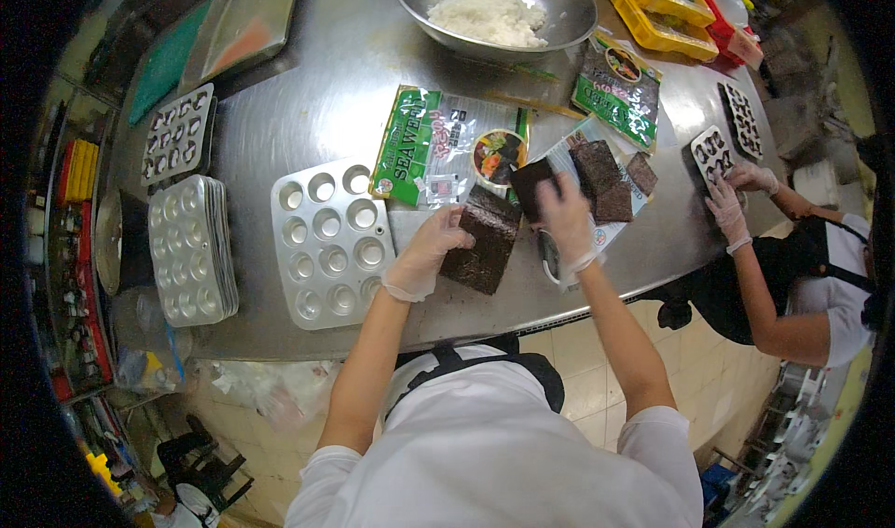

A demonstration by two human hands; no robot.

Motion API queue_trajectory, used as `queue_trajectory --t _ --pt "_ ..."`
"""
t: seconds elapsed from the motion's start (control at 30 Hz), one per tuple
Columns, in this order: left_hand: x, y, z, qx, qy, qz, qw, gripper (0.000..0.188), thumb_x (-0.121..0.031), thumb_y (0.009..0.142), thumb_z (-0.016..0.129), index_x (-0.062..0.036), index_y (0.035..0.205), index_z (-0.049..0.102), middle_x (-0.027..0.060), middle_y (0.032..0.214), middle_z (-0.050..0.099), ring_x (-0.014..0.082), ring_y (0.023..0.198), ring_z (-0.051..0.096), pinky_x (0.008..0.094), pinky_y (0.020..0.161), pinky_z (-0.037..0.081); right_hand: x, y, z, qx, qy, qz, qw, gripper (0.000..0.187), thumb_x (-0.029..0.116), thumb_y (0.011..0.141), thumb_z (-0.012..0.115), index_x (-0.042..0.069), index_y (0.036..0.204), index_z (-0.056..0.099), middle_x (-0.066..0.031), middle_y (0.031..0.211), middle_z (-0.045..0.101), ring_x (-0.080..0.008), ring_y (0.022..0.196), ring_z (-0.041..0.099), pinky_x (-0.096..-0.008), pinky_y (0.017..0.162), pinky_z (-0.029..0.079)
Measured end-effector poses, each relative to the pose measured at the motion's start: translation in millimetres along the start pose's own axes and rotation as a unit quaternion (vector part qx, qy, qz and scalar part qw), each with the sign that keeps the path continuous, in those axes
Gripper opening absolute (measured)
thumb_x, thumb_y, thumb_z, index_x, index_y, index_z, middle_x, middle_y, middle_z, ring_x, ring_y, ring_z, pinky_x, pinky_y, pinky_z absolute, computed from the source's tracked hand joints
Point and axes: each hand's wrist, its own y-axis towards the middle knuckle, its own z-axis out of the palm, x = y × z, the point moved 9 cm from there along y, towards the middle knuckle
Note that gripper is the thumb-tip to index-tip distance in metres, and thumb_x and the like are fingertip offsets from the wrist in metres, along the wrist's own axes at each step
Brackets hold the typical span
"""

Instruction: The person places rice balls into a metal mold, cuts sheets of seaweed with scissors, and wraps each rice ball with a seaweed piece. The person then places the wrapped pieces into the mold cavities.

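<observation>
My left hand (431,253), in a clear glove, grips a stack of dark seaweed sheets (483,251) by its left edge, above the table's near edge. My right hand (567,216), also gloved and slightly blurred, pinches a smaller dark seaweed piece (532,189) just right of that stack. Beneath the right hand a pale loop handle (548,260) shows; the rest of it is hidden. Several cut seaweed pieces (611,197) lie on a flat packet (604,236) to the right. A green and clear seaweed packet (401,146) lies beyond my left hand.
A muffin tin (312,220) sits left of my hands, with stacked tins (191,248) and a dark-filled tin (177,137) farther left. Rice (489,15) fills part of a steel bowl (424,25) at the back. At right, a co-worker's gloved hands (732,202) touch a small filled tin (710,155).
</observation>
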Motion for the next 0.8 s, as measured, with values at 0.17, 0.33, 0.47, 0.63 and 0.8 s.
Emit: queue_trajectory --t 0.17,0.33,0.47,0.63,0.8 --pt "0 -5 -5 0.0 -0.043 0.012 0.999 0.052 -0.002 0.067 0.055 0.0029 0.117 0.042 0.005 0.108 0.047 0.0126 0.097 0.044 0.023 0.085 0.034 -32 43 -36 -0.004 -0.165 -0.011 0.986 0.047 0.034 0.077 0.055 -0.007 0.099 0.054 -0.0281 0.104 0.054 -0.0385 0.101 0.05 -0.0416 0.088 0.038" --pt "-11 -13 -4 -0.014 -0.067 0.018 0.997 0.052 -0.005 0.066 0.055 0.0017 0.116 0.044 0.0068 0.104 0.054 0.0142 0.092 0.052 0.027 0.083 0.041 19 9 -68 -0.099 -0.205 -0.156 0.961 0.035 0.027 0.078 0.058 0.0 0.1 0.056 -0.0164 0.096 0.059 -0.0288 0.091 0.055 -0.0378 0.083 0.042" --pt "-18 -11 11 0.005 -0.073 0.017 0.997 0.051 -0.007 0.067 0.056 0.0012 0.117 0.044 0.0075 0.103 0.056 0.0151 0.092 0.055 0.0284 0.083 0.043 16 -34 26 0.233 0.283 0.079 0.927 0.032 0.018 0.082 0.059 0.0 0.107 0.052 -0.0056 0.096 0.058 -0.0157 0.09 0.054 -0.0275 0.076 0.044" --pt "-16 -11 15 -0.04 -0.089 0.018 0.995 0.049 -0.005 0.071 0.057 0.0004 0.117 0.044 0.006 0.099 0.056 0.0149 0.09 0.055 0.028 0.082 0.043 20 -39 56 0.19 0.369 0.046 0.909 0.029 0.009 0.082 0.057 -0.001 0.108 0.052 -0.0047 0.096 0.059 -0.0105 0.087 0.053 -0.0248 0.076 0.044" --pt "-13 -10 0 -0.065 -0.033 0.016 0.997 0.038 -0.004 0.075 0.056 -0.0031 0.112 0.048 0.0056 0.098 0.055 0.0134 0.088 0.055 0.026 0.081 0.044 17 -33 52 0.203 0.356 0.015 0.912 0.027 0.004 0.081 0.054 -0.002 0.108 0.053 -0.0052 0.096 0.059 -0.0103 0.084 0.053 -0.0244 0.077 0.043"
